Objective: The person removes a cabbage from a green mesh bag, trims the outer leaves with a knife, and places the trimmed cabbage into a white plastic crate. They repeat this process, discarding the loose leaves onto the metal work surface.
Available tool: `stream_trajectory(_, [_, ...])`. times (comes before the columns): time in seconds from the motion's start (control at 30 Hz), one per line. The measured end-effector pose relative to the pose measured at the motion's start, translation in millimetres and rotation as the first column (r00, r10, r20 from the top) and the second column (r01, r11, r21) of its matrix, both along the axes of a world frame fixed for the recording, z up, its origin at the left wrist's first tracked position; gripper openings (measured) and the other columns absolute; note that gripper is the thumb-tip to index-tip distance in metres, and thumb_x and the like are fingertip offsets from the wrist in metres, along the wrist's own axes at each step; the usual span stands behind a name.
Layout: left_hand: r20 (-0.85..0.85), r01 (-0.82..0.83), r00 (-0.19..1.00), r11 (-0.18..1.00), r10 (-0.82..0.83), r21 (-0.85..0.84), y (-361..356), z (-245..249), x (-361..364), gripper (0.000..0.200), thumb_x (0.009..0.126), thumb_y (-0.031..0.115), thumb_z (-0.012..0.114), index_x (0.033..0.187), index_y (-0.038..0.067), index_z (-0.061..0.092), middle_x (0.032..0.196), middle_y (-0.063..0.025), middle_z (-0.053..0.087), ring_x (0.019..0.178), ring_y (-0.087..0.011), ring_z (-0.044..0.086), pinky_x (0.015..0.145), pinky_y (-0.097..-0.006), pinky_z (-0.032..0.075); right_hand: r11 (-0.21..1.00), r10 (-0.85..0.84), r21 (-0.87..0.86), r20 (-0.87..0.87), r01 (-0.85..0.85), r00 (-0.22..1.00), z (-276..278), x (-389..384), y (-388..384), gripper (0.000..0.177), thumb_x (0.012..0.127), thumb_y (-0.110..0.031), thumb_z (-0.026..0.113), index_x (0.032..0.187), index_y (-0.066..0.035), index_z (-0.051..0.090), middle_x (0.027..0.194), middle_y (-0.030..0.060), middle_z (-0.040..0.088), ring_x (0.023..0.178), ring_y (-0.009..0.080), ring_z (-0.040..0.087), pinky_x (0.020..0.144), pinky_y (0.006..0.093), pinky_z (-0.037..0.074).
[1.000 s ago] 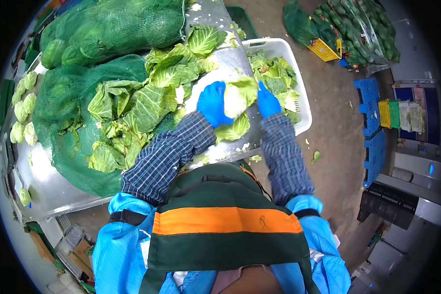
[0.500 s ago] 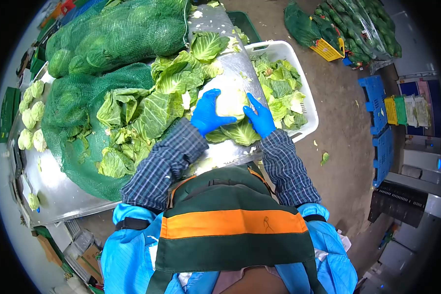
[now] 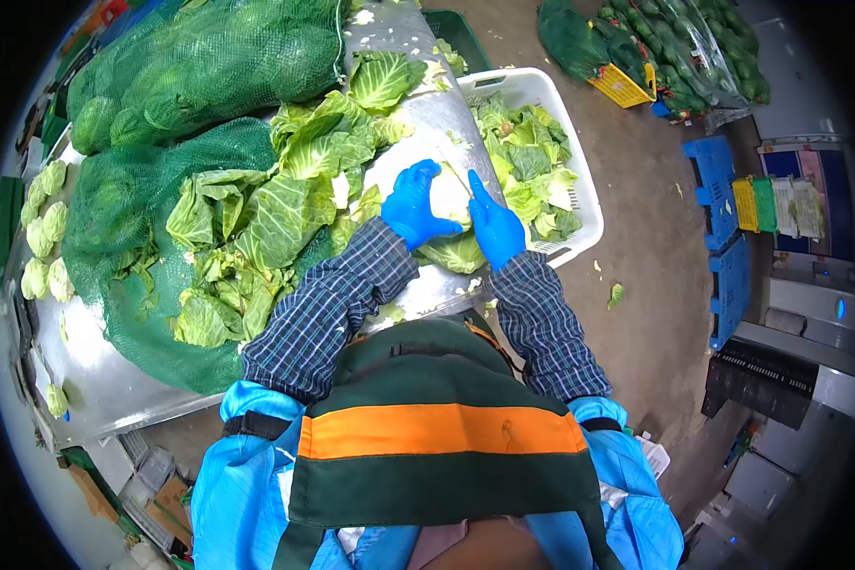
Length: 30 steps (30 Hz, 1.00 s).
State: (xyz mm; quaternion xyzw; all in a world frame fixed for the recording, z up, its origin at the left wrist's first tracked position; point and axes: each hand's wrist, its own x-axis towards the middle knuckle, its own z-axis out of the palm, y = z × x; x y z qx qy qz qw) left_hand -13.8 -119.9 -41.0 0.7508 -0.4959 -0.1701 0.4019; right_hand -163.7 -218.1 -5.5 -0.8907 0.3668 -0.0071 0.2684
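A pale, trimmed cabbage [image 3: 446, 200] sits near the table's right edge. My left hand [image 3: 415, 207], in a blue glove, curves round its left side with the thumb along the near side. In the blue-gloved fingers of my right hand [image 3: 496, 226] is a thin knife [image 3: 459, 177], its narrow blade pointing away over the cabbage; the handle is hidden. Loose green outer leaves [image 3: 454, 253] lie just below the cabbage, and a heap of leaves [image 3: 288, 220] spreads to the left of my left hand.
A white crate [image 3: 587, 180] of cut leaves stands against the table's right side. Green net sacks of cabbages [image 3: 209, 71] fill the far left of the metal table [image 3: 142, 385]. Several trimmed cabbages [image 3: 53, 220] line its left edge. Blue pallets [image 3: 729, 285] stand at right.
The thin blade now shows at my right hand, whose fingers have drawn upright beside the cabbage. My left hand keeps its hold. The whole view has shifted slightly.
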Motion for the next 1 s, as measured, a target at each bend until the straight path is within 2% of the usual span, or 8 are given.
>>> stream_trajectory(0.17, [0.076, 0.232, 0.970, 0.972, -0.230, -0.025, 23, 9, 6, 0.096, 0.048, 0.036, 0.086, 0.127, 0.004, 0.042, 0.130, -0.0174, 0.044, 0.122, -0.0357, 0.040, 0.103, -0.0424, 0.034, 0.963, 0.249, -0.190, 0.364, -0.191, 0.898, -47, -33, -79, 0.048, 0.085, -0.027, 0.057, 0.130, -0.013, 0.047, 0.083, 0.0247, 0.062, 0.074, 0.0385, 0.061, 0.065, 0.0441, 0.048])
stream_trajectory(0.23, [0.043, 0.315, 0.949, 0.940, -0.312, -0.134, 36, -3, 28, 0.095, 0.049, 0.037, 0.085, 0.129, 0.007, 0.042, 0.134, -0.0165, 0.042, 0.123, -0.0367, 0.039, 0.104, -0.0442, 0.032, 0.945, 0.290, 0.161, 0.003, -0.286, 0.957, -49, -20, -108, 0.048, 0.081, -0.026, 0.063, 0.124, -0.009, 0.052, 0.092, 0.0227, 0.064, 0.082, 0.0360, 0.063, 0.071, 0.0423, 0.049])
stream_trajectory(0.3, [0.235, 0.443, 0.876, 0.896, -0.422, -0.042, 37, 11, 57, 0.090, 0.052, 0.038, 0.082, 0.129, 0.010, 0.044, 0.136, -0.0147, 0.042, 0.123, -0.0364, 0.040, 0.104, -0.0450, 0.032, 0.904, -0.354, 0.266, 0.025, 0.336, 0.935, -29, -49, -84, 0.071, 0.082, -0.040, 0.062, 0.141, -0.015, 0.032, 0.099, 0.0222, 0.064, 0.090, 0.0337, 0.063, 0.078, 0.0412, 0.048])
stream_trajectory(0.37, [0.527, 0.523, 0.702, 0.849, -0.478, 0.074, 19, 28, 70, 0.069, 0.062, 0.026, 0.077, 0.125, 0.017, 0.051, 0.128, -0.0123, 0.051, 0.114, -0.0319, 0.051, 0.096, -0.0393, 0.042, 0.957, -0.211, 0.243, 0.210, 0.158, 0.955, -12, -22, -53, 0.078, 0.083, -0.042, 0.061, 0.145, -0.017, 0.022, 0.098, 0.0226, 0.065, 0.089, 0.0352, 0.063, 0.079, 0.0408, 0.048])
stream_trajectory(0.47, [-0.003, 0.282, 0.959, 0.949, -0.284, 0.140, 14, 34, 63, 0.058, 0.073, 0.027, 0.073, 0.124, 0.009, 0.051, 0.123, -0.0166, 0.054, 0.110, -0.0336, 0.054, 0.096, -0.0385, 0.043, 0.932, -0.085, 0.362, 0.195, 0.009, 0.977, -10, 8, -18, 0.065, 0.083, -0.044, 0.061, 0.139, -0.018, 0.039, 0.101, 0.0235, 0.063, 0.090, 0.0339, 0.063, 0.079, 0.0396, 0.047])
stream_trajectory(0.5, [-0.058, 0.190, 0.981, 0.981, -0.188, 0.036, 28, 16, 57, 0.057, 0.075, 0.030, 0.072, 0.123, 0.006, 0.051, 0.121, -0.0184, 0.055, 0.109, -0.0341, 0.055, 0.096, -0.0392, 0.043, 0.989, 0.149, -0.092, 0.522, -0.118, 0.840, -80, 4, -25, 0.056, 0.088, -0.031, 0.061, 0.139, -0.025, 0.040, 0.067, 0.0009, 0.051, 0.051, 0.0091, 0.045, 0.047, 0.0244, 0.041])
stream_trajectory(0.6, [-0.029, 0.048, 0.998, 0.998, -0.049, -0.033, 39, 10, 18, 0.087, 0.059, 0.040, 0.083, 0.126, 0.001, 0.042, 0.125, -0.0219, 0.047, 0.115, -0.0360, 0.048, 0.098, -0.0416, 0.039, 0.835, -0.248, 0.541, 0.205, 0.102, 0.947, -34, -3, 2, 0.051, 0.090, -0.029, 0.057, 0.138, -0.021, 0.042, 0.071, 0.0031, 0.055, 0.058, 0.0105, 0.050, 0.056, 0.0272, 0.045])
stream_trajectory(1.0, [-0.041, 0.027, 0.999, 0.998, -0.025, 0.065, 5, 11, -3, 0.091, 0.052, 0.034, 0.084, 0.125, 0.002, 0.040, 0.120, -0.0200, 0.049, 0.111, -0.0364, 0.049, 0.095, -0.0417, 0.041, 0.998, 0.020, -0.059, -0.087, -0.025, 0.996, 21, -34, 41, 0.059, 0.093, -0.026, 0.046, 0.146, -0.026, 0.019, 0.075, 0.0220, 0.060, 0.063, 0.0366, 0.060, 0.057, 0.0467, 0.045])
